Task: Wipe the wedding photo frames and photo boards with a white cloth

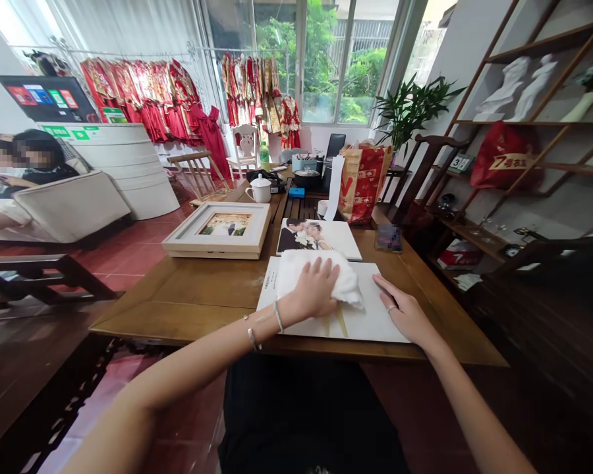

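Note:
A white panel (373,322) lies flat at the table's near edge, with small dark print at its upper left and yellowish streaks near its lower edge. On top of it is a folded white cloth (348,282). My left hand (313,288) presses down on the cloth, fingers spread across it, with bracelets at the wrist. At the panel's right edge, my right hand (406,315) holds the side; a ring shows on one finger. Just beyond the panel lies a photo print (343,237) of a couple.
A framed picture (217,230) rests on the wooden table (178,296) to the left, and a phone (389,238) to the right. Farther back stand a lidded white mug (261,190) and a red-and-tan paper bag (366,184). People sit on a sofa (74,204) at left.

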